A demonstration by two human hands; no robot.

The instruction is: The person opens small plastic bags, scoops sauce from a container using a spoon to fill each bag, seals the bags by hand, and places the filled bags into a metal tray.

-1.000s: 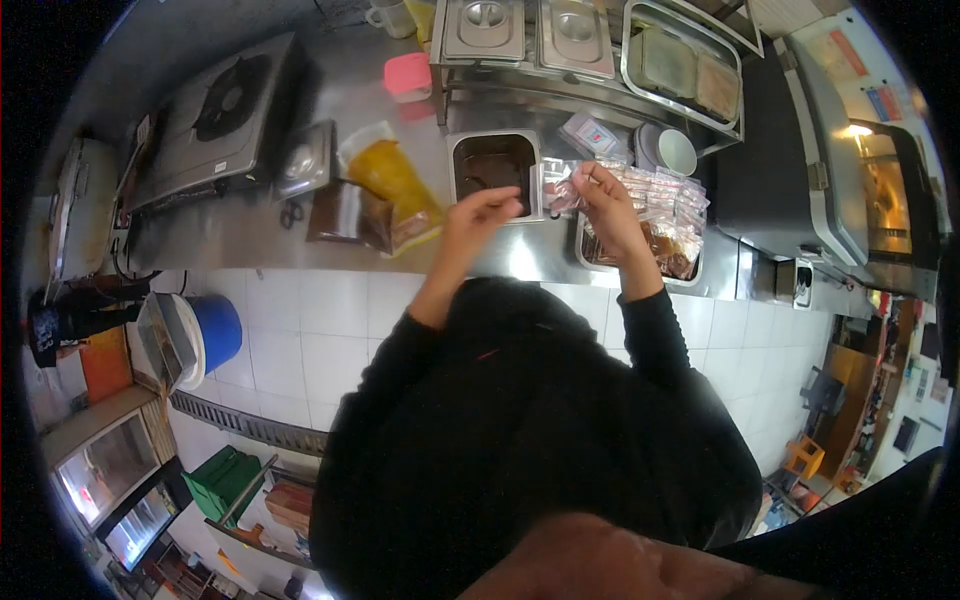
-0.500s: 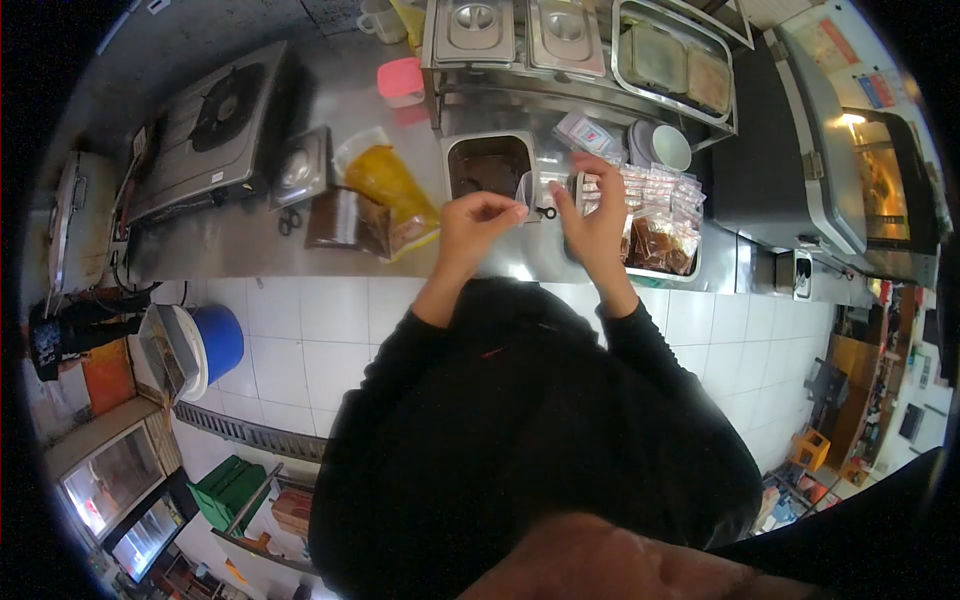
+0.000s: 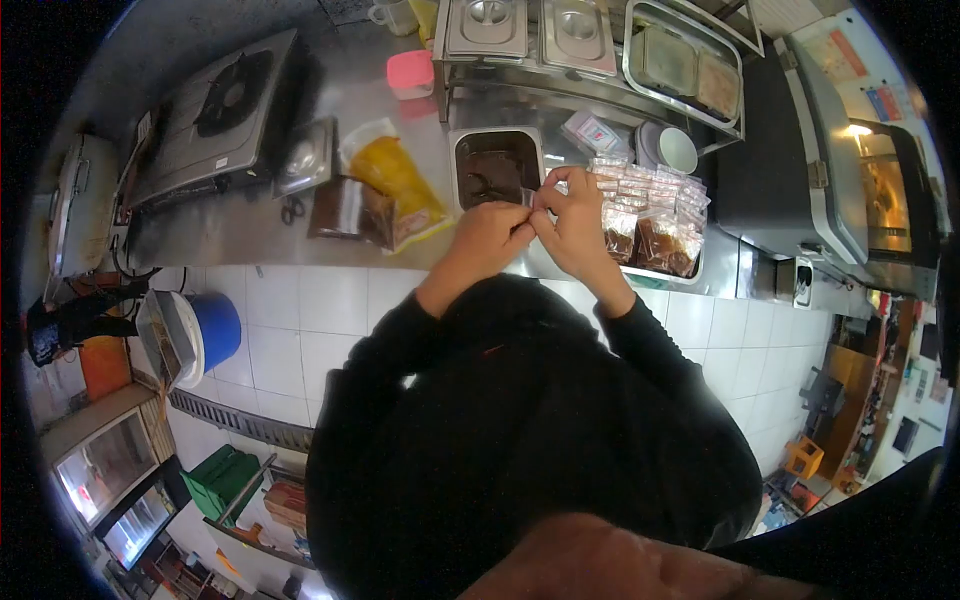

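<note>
- A small clear plastic bag (image 3: 528, 196) is pinched by the left hand (image 3: 488, 240) and the right hand (image 3: 576, 230).
- Dark liquid (image 3: 490, 172) is held in a rectangular steel pan (image 3: 497, 131).

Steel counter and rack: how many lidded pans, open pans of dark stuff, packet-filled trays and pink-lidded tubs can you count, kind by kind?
Lidded pans on the rack: 2
Open pan of dark stuff: 1
Packet-filled tray: 1
Pink-lidded tub: 1
Total: 5
</note>
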